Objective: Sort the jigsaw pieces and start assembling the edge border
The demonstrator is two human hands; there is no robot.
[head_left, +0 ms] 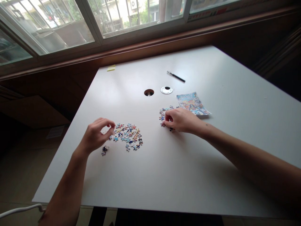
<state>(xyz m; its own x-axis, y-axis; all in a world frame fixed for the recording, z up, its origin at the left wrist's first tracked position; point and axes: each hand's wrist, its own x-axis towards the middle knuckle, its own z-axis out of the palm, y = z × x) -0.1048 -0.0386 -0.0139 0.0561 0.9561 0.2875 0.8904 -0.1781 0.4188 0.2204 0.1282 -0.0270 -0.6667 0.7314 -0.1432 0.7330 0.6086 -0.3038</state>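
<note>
Dozens of loose puzzle pieces (125,137) lie on the desk (178,175), probably light, stiff card that suits a fingertip pinch at the edges. The left hand (95,135) curls at their left side, fingertips close together; the right hand (180,119) bends over a second group of pieces (162,118). Whether either pinches a piece, I cannot tell.

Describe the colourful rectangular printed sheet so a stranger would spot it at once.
On the smooth white table, find the right hand, at some small multicoloured jigsaw pieces. Just beyond it lies the colourful rectangular printed sheet, blue along its far edge. Unlike the pieces, it is one broad picture.
</note>
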